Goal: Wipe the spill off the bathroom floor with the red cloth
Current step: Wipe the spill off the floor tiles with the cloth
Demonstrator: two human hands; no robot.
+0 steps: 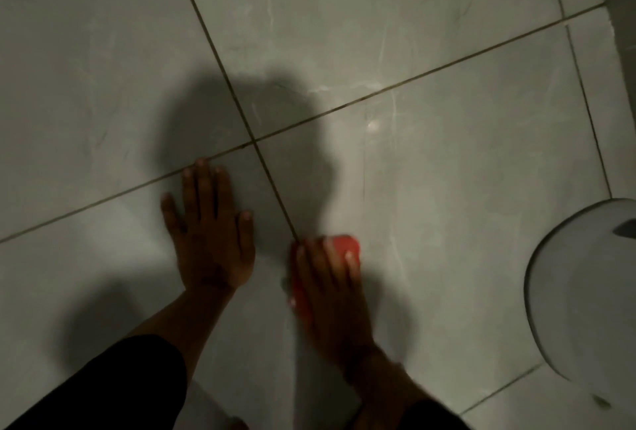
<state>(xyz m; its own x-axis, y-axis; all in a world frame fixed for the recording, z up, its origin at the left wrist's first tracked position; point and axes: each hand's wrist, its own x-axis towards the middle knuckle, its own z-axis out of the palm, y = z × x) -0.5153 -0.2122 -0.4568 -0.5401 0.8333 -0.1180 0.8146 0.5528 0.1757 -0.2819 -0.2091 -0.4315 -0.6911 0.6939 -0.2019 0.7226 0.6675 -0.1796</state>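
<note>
My right hand (pixel 330 288) presses flat on the red cloth (pixel 347 246), which shows past my fingertips and along the left of my palm on the grey tiled floor (pixel 464 171). The hand is blurred. My left hand (pixel 210 230) lies flat on the tile to the left, fingers spread, holding nothing. A pale wet streak (pixel 358 168) runs up the tile from the cloth toward a shiny wet patch (pixel 373 125) near the grout line.
A white toilet bowl (pixel 578 292) stands at the right edge, close to my right arm. A wall base (pixel 619 16) rises at the top right. Dark grout lines cross just above my left hand. My shadow falls over the middle tiles.
</note>
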